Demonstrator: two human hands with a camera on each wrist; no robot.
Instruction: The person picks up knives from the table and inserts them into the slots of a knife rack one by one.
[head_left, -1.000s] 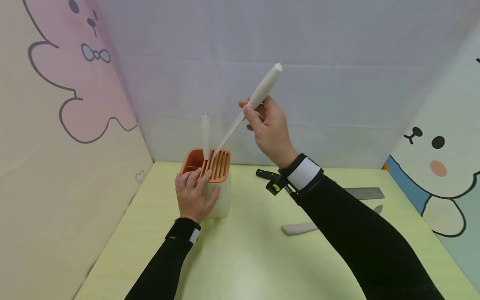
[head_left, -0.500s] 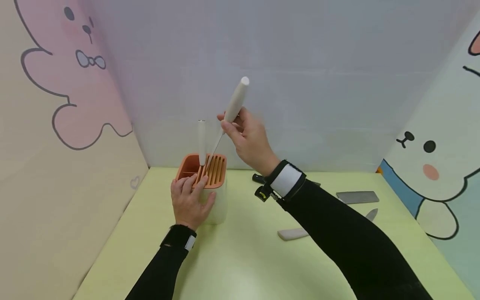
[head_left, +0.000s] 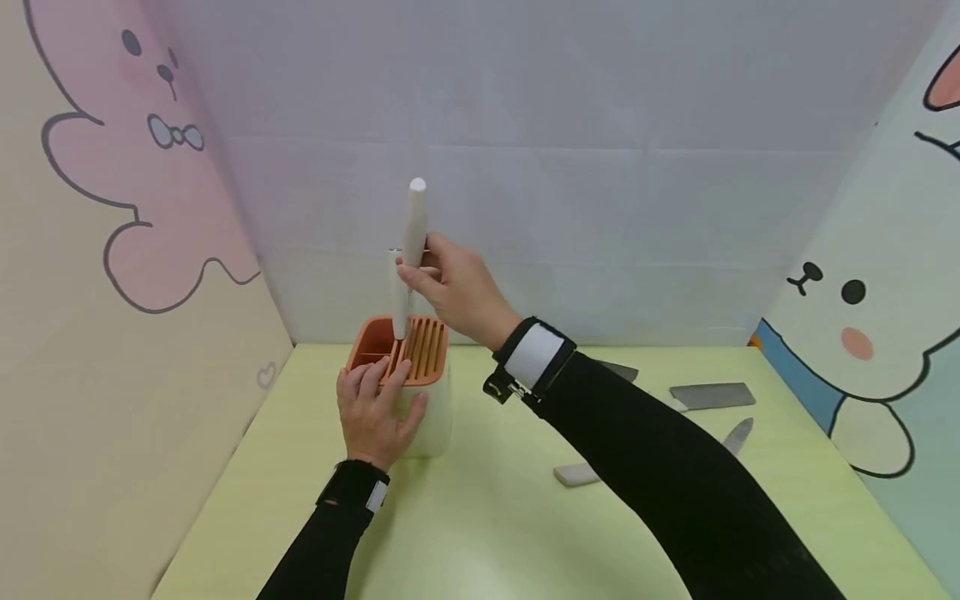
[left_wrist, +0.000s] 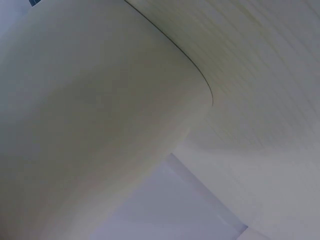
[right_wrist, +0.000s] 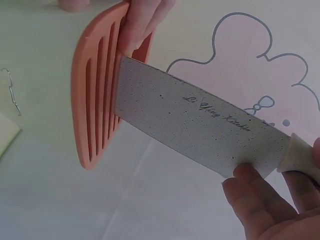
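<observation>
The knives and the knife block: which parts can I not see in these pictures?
Head: whether the nearest lying handle and pointed blade are one knife; the right sleeve hides the middle.
Head: the blade of the standing knife, inside the knife block.
Right wrist: the handle end of the held knife, beyond the right edge.
Left wrist: the orange top, outside the frame.

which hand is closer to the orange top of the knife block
Left. The left hand rests on the near edge of the orange top; the right hand is above it, apart from it, gripping a knife.
</observation>
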